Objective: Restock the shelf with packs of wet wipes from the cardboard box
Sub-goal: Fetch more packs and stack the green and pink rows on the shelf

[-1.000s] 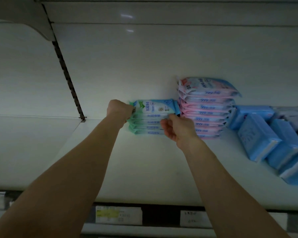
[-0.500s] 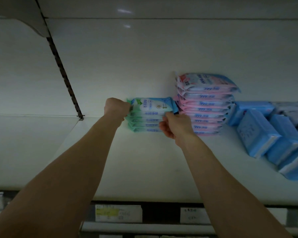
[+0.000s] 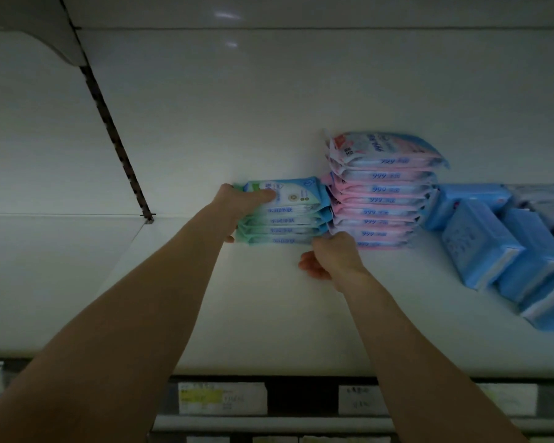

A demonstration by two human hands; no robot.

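Observation:
A stack of several green-and-white wet wipe packs [image 3: 288, 215] sits on the white shelf [image 3: 269, 314] against the back wall. My left hand [image 3: 240, 206] grips the stack's left end, with the thumb lying on the top pack and the fingers under the bottom one. At the stack's lower right corner is my right hand [image 3: 330, 255], its fingers loosely curled and holding nothing, the fingertips just at the bottom pack's corner. The cardboard box is out of view.
A taller pile of pink wipe packs [image 3: 381, 199] stands right beside the green stack. Blue packs [image 3: 493, 247] lean in a row further right. A slotted upright [image 3: 115, 139] runs down the back wall at left. Price labels [image 3: 221, 398] line the shelf's front edge.
My right hand has let go of the stack's right end and dropped to its lower right corner. My left thumb has come to lie on the top pack. The stack stays in place.

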